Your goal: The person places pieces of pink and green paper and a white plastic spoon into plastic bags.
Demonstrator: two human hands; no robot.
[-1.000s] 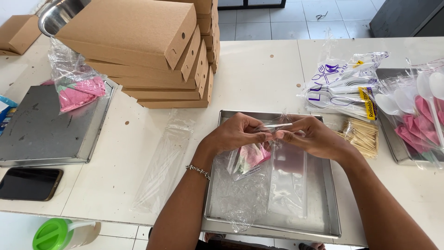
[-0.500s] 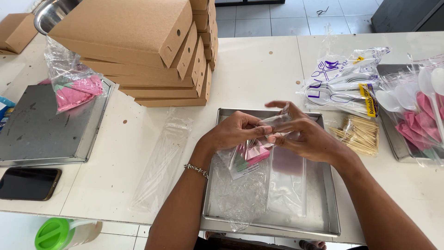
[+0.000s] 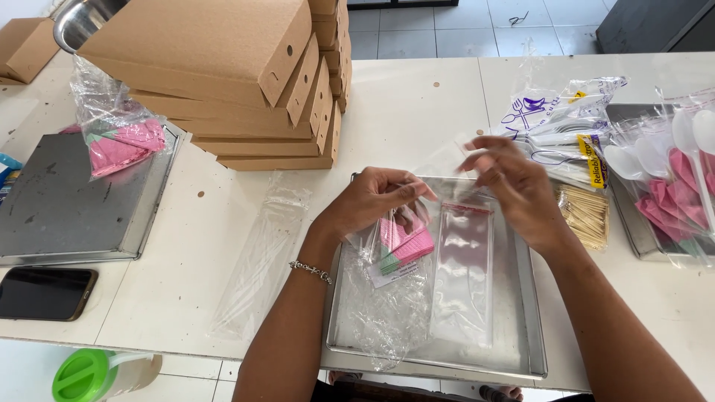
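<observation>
A: Where's the packed bag relative to your hands?

B: Your left hand (image 3: pixel 372 202) is pinching the top of the clear bag with pink napkins (image 3: pixel 398 249); it hangs from your fingers just over the metal tray (image 3: pixel 521 327), napkins directly below the knuckles.

A: Right hand?

B: Your right hand (image 3: pixel 514 186) is released, fingers spread, holding nothing. It hovers above the upper right of the tray, just beside the left hand but not touching the bag.

A: What's between them?

B: An empty clear sleeve (image 3: pixel 465 268) lying flat in the tray, under the right hand, beside the hanging bag.

A: Around?

B: On the counter (image 3: pixel 417 112): stack of cardboard boxes (image 3: pixel 246 82) above the left hand, another long clear sleeve (image 3: pixel 261 253) left of the tray, plastic cutlery packs (image 3: pixel 558 126) and toothpicks (image 3: pixel 585 216) to the right, phone (image 3: pixel 45 292) far left
</observation>
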